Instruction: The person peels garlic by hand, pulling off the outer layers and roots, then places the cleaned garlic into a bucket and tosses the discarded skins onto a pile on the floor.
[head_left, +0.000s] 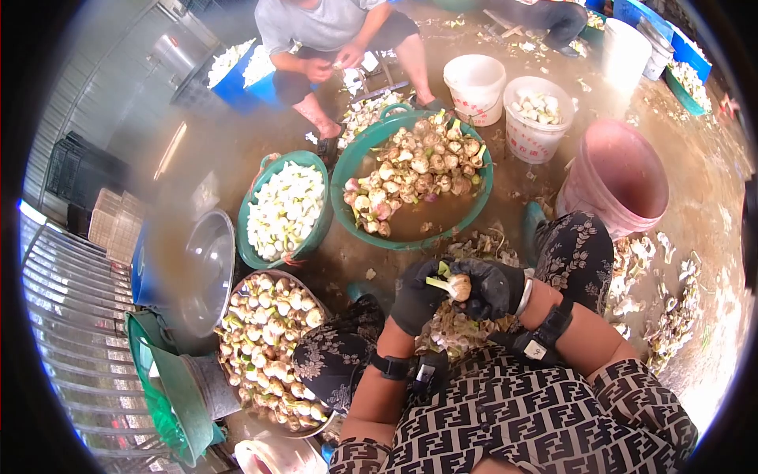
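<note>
Between my two hands is a garlic bulb (456,287) with a short pale green stem pointing left. My left hand (417,299), in a dark glove, is closed around its stem side. My right hand (499,289), also in a dark glove, is closed against the bulb from the right. The fingertips are partly hidden, and I cannot make out a tool. Loose garlic skins (454,332) lie below my hands. Just ahead stands a green tub (347,217) holding many unpeeled garlic bulbs (422,162).
Left are a green basin (243,237) of white peeled garlic, a wide pan of garlic bulbs (268,347) and a silver bowl (213,276). A pink bucket (624,174) and white buckets (474,87) stand right. Opposite sits a person (316,31); peelings litter the floor.
</note>
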`<action>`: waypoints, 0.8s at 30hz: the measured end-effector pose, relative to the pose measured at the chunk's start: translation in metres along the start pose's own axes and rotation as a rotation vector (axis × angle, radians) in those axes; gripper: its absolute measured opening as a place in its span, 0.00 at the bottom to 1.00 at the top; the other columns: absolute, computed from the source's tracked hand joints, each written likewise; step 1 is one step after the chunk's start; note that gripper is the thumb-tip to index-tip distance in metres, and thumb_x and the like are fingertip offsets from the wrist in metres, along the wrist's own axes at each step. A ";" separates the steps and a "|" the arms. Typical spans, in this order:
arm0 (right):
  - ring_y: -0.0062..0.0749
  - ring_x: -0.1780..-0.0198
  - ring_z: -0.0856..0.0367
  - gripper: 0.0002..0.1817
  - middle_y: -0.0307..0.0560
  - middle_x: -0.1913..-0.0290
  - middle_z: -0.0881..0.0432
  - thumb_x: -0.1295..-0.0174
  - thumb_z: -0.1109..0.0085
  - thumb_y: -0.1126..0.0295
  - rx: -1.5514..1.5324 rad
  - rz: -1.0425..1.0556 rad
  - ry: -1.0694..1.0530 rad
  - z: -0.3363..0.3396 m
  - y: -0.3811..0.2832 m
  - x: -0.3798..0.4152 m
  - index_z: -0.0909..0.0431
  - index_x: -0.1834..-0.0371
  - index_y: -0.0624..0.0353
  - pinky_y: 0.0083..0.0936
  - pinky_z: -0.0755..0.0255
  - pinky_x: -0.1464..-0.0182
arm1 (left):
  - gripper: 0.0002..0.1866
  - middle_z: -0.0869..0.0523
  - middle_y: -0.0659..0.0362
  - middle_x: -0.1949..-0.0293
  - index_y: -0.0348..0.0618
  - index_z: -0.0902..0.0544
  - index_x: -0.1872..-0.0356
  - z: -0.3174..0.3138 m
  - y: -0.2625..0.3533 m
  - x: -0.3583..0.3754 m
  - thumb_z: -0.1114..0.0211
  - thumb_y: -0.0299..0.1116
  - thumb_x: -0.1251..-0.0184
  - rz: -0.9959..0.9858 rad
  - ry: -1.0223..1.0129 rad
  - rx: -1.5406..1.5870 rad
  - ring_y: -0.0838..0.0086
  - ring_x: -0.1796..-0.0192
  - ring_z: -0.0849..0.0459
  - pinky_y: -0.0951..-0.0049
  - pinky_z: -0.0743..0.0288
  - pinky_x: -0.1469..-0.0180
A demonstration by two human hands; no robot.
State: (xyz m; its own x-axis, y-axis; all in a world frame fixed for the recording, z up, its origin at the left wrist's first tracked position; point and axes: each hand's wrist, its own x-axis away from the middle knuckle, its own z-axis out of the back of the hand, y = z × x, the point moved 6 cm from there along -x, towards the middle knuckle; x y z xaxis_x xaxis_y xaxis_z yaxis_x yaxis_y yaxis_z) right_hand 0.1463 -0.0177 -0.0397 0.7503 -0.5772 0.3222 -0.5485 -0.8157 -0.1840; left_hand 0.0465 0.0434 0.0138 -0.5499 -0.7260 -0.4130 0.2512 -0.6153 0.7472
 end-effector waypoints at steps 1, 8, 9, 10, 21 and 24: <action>0.28 0.80 0.26 0.18 0.45 0.75 0.23 0.38 0.49 0.51 0.017 0.011 0.075 -0.011 0.001 0.006 0.27 0.63 0.56 0.18 0.34 0.84 | 0.11 0.19 0.55 0.69 0.40 0.22 0.67 0.001 0.009 -0.001 0.40 0.18 0.56 -0.037 -0.003 -0.076 0.66 0.68 0.20 0.75 0.27 0.63; 0.28 0.73 0.21 0.15 0.41 0.71 0.21 0.39 0.45 0.59 -0.014 0.253 0.197 0.006 -0.020 0.012 0.28 0.55 0.57 0.18 0.28 0.77 | 0.14 0.19 0.56 0.63 0.36 0.22 0.58 -0.002 -0.003 0.020 0.49 0.16 0.45 0.324 0.002 0.423 0.73 0.62 0.20 0.74 0.25 0.59; 0.28 0.73 0.21 0.15 0.41 0.71 0.21 0.39 0.45 0.59 -0.015 0.252 0.198 0.006 -0.019 0.012 0.28 0.55 0.57 0.18 0.28 0.77 | 0.12 0.19 0.57 0.60 0.35 0.23 0.56 -0.003 -0.009 0.030 0.47 0.19 0.42 0.000 -0.043 0.155 0.76 0.61 0.21 0.76 0.26 0.59; 0.27 0.72 0.21 0.15 0.41 0.70 0.22 0.38 0.46 0.60 0.013 0.276 0.200 0.005 -0.020 0.011 0.28 0.54 0.57 0.19 0.28 0.75 | 0.12 0.19 0.57 0.60 0.35 0.23 0.56 -0.005 -0.001 0.026 0.47 0.19 0.42 0.002 -0.040 0.155 0.76 0.61 0.21 0.76 0.26 0.59; 0.48 0.65 0.24 0.08 0.53 0.68 0.23 0.46 0.45 0.69 2.050 0.841 0.614 -0.056 -0.020 0.020 0.25 0.64 0.59 0.33 0.28 0.60 | 0.12 0.18 0.52 0.66 0.38 0.21 0.62 0.020 -0.027 0.011 0.46 0.19 0.50 0.181 0.150 0.169 0.62 0.64 0.19 0.69 0.26 0.62; 0.46 0.63 0.23 0.10 0.51 0.66 0.23 0.48 0.41 0.69 2.120 0.441 0.589 -0.003 -0.004 0.008 0.24 0.63 0.58 0.33 0.28 0.58 | 0.11 0.18 0.49 0.65 0.38 0.22 0.64 0.029 -0.017 0.006 0.46 0.19 0.51 0.201 0.200 0.332 0.59 0.65 0.20 0.69 0.26 0.63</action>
State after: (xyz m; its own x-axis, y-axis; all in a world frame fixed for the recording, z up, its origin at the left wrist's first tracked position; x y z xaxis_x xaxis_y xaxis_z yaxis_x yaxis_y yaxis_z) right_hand 0.1537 -0.0194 -0.0338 0.3498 -0.9339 0.0739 0.7709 0.2421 -0.5891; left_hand 0.0157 0.0582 0.0140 -0.3430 -0.8866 -0.3104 0.0499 -0.3471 0.9365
